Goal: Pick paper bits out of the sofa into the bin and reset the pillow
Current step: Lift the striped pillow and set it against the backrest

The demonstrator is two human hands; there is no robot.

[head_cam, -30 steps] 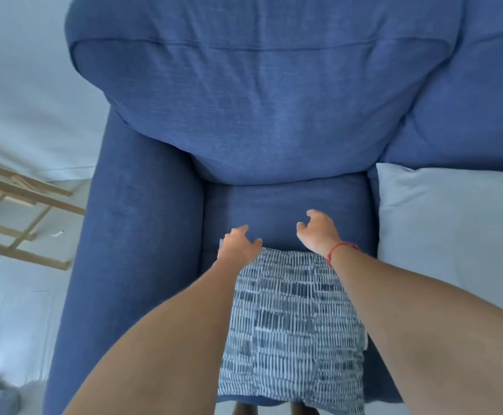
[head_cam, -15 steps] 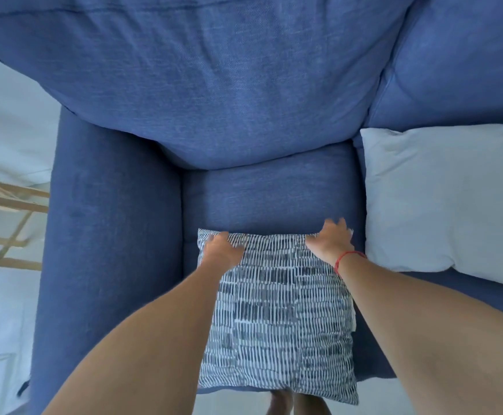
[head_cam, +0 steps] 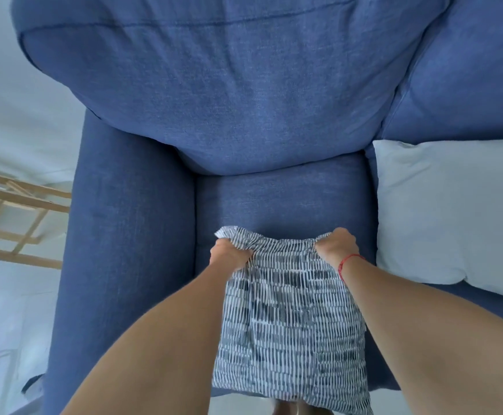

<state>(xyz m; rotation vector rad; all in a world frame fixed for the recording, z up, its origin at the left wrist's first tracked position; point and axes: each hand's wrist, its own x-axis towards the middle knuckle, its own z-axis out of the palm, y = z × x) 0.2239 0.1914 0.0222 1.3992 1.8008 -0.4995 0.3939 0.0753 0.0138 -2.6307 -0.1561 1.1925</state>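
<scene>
A blue-and-white patterned pillow (head_cam: 292, 324) lies on the seat of the blue sofa (head_cam: 274, 199), reaching over its front edge. My left hand (head_cam: 229, 254) is shut on the pillow's far left corner, bunching the fabric. My right hand (head_cam: 335, 245), with a red string on the wrist, is shut on the far right corner. The pillow's far edge is gathered between both fists. No paper bits or bin show in this view.
A pale blue pillow (head_cam: 453, 211) rests on the seat to the right. The sofa's fat back cushion (head_cam: 214, 85) overhangs the seat. The left armrest (head_cam: 130, 235) runs alongside. A wooden frame (head_cam: 13, 211) stands on the floor at left.
Both hands went from hovering open above the seat to resting on the pillow's far corners, and now they are clenched on those corners, bunching the fabric.
</scene>
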